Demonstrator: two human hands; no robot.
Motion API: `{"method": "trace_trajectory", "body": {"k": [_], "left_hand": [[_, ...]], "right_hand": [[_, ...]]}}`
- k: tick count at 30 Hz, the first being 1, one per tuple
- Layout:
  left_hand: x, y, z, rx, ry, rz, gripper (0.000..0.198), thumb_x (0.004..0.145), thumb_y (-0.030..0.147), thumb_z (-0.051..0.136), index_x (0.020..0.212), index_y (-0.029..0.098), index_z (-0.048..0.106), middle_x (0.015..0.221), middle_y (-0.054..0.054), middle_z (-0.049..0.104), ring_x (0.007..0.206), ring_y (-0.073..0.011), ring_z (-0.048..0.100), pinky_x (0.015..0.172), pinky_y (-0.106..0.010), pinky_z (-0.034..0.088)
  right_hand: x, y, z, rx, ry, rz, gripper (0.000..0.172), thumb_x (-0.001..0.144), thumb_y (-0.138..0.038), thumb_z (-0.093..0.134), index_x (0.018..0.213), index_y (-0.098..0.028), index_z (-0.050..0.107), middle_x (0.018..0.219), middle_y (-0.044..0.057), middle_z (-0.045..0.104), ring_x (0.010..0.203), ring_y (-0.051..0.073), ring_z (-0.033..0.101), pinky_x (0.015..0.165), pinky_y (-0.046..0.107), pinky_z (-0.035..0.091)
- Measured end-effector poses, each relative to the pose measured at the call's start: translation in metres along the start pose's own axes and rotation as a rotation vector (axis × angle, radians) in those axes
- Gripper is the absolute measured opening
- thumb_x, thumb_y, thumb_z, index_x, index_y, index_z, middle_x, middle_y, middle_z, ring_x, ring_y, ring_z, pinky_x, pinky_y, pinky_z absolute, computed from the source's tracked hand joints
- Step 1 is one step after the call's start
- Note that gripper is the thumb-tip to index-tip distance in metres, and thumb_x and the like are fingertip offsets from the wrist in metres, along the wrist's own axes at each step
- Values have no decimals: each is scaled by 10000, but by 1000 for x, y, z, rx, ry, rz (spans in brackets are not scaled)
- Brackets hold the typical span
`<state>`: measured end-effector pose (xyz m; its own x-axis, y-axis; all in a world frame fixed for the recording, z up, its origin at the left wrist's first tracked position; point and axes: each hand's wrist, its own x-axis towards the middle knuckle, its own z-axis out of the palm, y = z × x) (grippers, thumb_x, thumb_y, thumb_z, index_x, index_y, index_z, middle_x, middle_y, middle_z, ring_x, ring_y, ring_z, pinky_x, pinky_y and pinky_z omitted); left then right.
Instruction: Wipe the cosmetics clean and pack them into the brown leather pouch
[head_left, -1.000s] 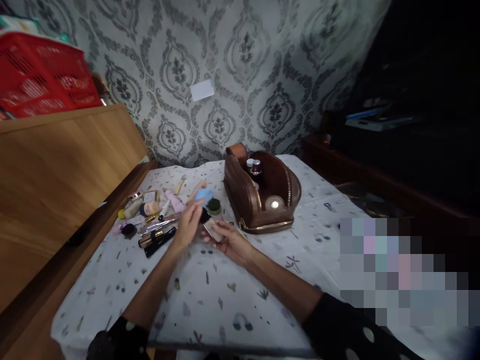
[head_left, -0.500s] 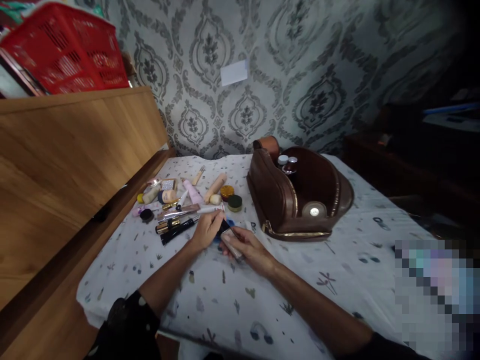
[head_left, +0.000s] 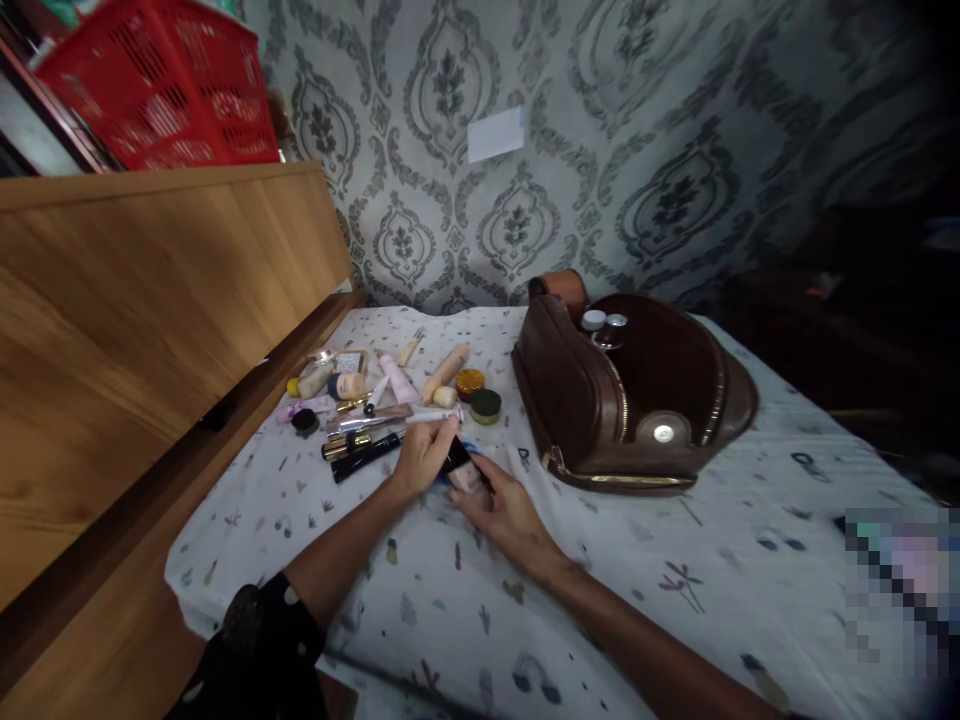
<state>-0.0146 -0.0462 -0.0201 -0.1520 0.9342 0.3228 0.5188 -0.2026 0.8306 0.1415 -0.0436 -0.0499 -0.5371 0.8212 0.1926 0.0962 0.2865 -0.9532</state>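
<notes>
My right hand (head_left: 510, 515) is closed around a small foundation bottle (head_left: 466, 478) with a beige body and a black cap. At the cap end, my left hand (head_left: 424, 457) is closed, its fingers bent against the bottle and partly hidden. Something blue (head_left: 471, 447) shows behind the bottle; its kind is unclear. Just beyond my left hand lie a black tube (head_left: 365, 458), a gold-and-black tube (head_left: 346, 446) and a pinkish tube (head_left: 396, 380). A dark green-lidded jar (head_left: 486, 405) and an amber jar (head_left: 470, 382) are farther back.
A brown zippered bag (head_left: 570, 390) stands open at the right, with white-capped containers (head_left: 594, 320) inside. Several cosmetics, including a round black jar (head_left: 304, 422), lie at left on the patterned cloth (head_left: 405, 600). A wooden panel (head_left: 172, 270) borders the left, below a red basket (head_left: 180, 90).
The view has turned slightly left, so the scene sits farther right. Both hands stay on the bottle, and the fingers of my right hand have shifted a little on it.
</notes>
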Motion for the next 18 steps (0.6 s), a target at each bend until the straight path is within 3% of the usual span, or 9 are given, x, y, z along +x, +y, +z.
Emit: {"method": "trace_trajectory", "body": {"k": [9, 18], "left_hand": [[-2, -1, 3, -18, 37, 29, 539, 953, 577, 374, 669, 179, 603, 612, -1, 573, 631, -163, 524, 620, -268, 400], [1, 5, 4, 26, 72, 65, 416, 896, 507, 470, 722, 183, 665, 704, -19, 679, 729, -202, 617, 711, -288, 473]], "right_hand": [[-3, -7, -1, -69, 49, -89, 556, 747, -199, 635, 1297, -172, 561, 1267, 118, 641, 1155, 290, 593, 1033, 448, 436], [-5, -11, -4, -114, 56, -86, 628, 757, -186, 647, 1366, -161, 501, 1334, 140, 589, 1243, 289, 539, 1087, 437, 399]]}}
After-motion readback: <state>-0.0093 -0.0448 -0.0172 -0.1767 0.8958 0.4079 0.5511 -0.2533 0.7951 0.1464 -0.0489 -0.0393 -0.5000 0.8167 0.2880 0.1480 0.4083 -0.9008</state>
